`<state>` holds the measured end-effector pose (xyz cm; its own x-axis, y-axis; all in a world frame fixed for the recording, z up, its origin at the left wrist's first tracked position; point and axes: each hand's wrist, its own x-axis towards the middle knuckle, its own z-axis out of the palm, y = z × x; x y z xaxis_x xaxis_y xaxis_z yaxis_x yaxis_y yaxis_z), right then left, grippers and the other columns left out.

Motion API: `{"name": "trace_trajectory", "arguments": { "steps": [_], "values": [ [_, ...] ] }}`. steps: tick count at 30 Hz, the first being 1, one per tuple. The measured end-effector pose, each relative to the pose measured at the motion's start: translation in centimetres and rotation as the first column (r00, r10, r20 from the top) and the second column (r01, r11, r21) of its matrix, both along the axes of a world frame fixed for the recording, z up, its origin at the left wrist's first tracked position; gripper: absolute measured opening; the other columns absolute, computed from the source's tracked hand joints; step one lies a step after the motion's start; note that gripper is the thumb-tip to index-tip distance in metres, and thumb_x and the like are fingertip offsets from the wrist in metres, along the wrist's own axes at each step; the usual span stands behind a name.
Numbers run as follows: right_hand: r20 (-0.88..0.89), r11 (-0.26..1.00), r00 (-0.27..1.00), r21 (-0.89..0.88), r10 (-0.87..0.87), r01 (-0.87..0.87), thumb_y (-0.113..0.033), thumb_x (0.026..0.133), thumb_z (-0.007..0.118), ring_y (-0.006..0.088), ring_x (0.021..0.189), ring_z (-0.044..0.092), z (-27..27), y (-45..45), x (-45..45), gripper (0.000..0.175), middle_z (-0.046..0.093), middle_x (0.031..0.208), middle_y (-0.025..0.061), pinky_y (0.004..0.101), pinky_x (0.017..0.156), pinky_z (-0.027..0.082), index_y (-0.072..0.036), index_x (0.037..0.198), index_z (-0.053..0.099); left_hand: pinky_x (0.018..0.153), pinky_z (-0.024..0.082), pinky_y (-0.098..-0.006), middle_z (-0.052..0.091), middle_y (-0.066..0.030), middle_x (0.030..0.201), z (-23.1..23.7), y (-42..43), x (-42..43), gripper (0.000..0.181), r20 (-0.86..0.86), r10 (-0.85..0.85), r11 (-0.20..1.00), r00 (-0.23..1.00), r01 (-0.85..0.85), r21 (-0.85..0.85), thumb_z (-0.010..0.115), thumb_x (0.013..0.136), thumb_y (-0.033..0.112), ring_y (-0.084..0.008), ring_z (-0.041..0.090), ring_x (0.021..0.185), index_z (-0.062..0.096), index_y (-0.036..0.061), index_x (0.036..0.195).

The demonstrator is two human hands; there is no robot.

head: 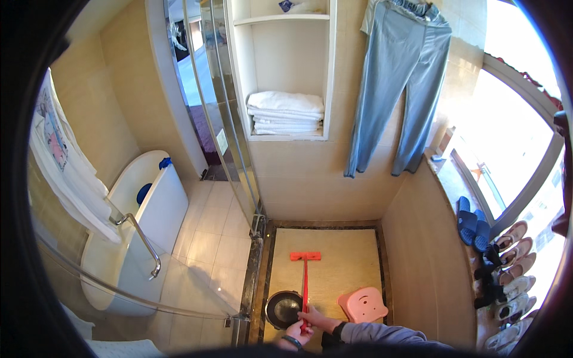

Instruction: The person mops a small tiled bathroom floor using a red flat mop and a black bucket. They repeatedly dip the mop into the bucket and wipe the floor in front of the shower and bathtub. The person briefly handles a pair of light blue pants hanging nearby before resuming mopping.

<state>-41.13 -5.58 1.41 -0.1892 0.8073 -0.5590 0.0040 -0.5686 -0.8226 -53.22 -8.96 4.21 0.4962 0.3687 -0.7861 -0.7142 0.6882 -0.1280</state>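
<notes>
My left hand [299,334], with a dark band at the wrist, grips the near end of a red stick handle [305,282]. Just above it on the same handle, my right hand [316,318] is wrapped around the stick. The handle runs away from me to a wide red crosswise head [305,256] at the floor; whether it is a brush, mop or squeegee cannot be told. Left of the handle, close to my hands, lies a round black pan [271,311]. A pink plastic stool [363,305] with a face-like cutout stands to the right.
Dark stone borders [322,223] frame the beige floor [340,255]. A glass door track [253,264] lies left, beyond it a white bathtub [163,219]. Shoes [515,264] and blue slippers [473,223] line the right ledge. Blue trousers [398,85] hang near shelved white towels [285,112].
</notes>
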Motion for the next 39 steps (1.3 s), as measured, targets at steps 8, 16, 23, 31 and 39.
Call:
{"name": "trace_trajectory", "arguments": {
  "steps": [8,16,23,31,39],
  "values": [
    [-0.26,0.934,0.962,-0.314,0.089,-0.172,-0.025,0.087,0.05,0.012,0.064,0.053,6.8,-5.2,-1.5,0.021,0.057,0.072,0.002,0.0255,0.053,0.044,-0.004,0.087,0.054,0.049,0.041,-0.025,0.049,-0.0063,0.066,4.1,-0.7,-1.1,0.017,0.303,-0.042,0.998,0.952,0.052,-0.024,0.041,0.091,0.02,-0.0152,0.045,0.054,0.049,0.0055,0.085],
    [-0.313,0.942,0.948,-0.297,0.055,-0.153,-0.037,0.091,0.044,0.0048,0.059,0.048,7.1,2.4,0.6,0.032,0.056,0.071,-0.0027,0.0189,0.05,0.038,-0.009,0.084,0.056,0.049,0.04,-0.0249,0.048,-0.0057,0.066,5.6,5.9,0.7,0.021,0.263,-0.022,1.0,0.964,0.016,0.025,0.04,0.092,0.024,-0.0147,0.045,0.053,0.048,0.0056,0.084],
    [-0.471,0.903,0.859,-0.253,0.199,-0.348,-0.032,0.092,0.044,0.0081,0.061,0.048,7.6,5.8,2.3,0.029,0.053,0.067,-0.0002,0.0255,0.052,0.04,-0.008,0.079,0.053,0.048,0.04,-0.0249,0.047,-0.0051,0.065,6.5,10.6,2.4,0.024,0.27,0.006,1.0,0.963,-0.014,0.026,0.04,0.092,0.027,-0.0143,0.044,0.053,0.047,0.0057,0.082],
    [-0.538,0.909,0.81,-0.176,0.233,-0.378,-0.031,0.092,0.045,0.0071,0.062,0.049,10.5,10.0,5.2,0.027,0.054,0.067,-0.0002,0.0237,0.052,0.041,-0.009,0.079,0.053,0.048,0.039,-0.0249,0.046,-0.0044,0.064,6.2,15.1,4.0,0.028,0.334,0.055,0.998,0.941,-0.061,0.009,0.039,0.092,0.031,-0.0138,0.044,0.053,0.046,0.0058,0.081],
    [-0.608,0.91,0.784,-0.244,0.126,-0.336,-0.035,0.09,0.045,0.0045,0.066,0.049,8.8,11.1,5.3,0.023,0.055,0.073,-0.0037,0.0215,0.061,0.041,-0.013,0.084,0.052,0.048,0.039,-0.0249,0.045,-0.0037,0.064,4.3,12.6,2.7,0.032,0.404,0.074,0.996,0.912,-0.046,-0.078,0.038,0.093,0.034,-0.0133,0.044,0.052,0.046,0.006,0.079]
  ]
}}
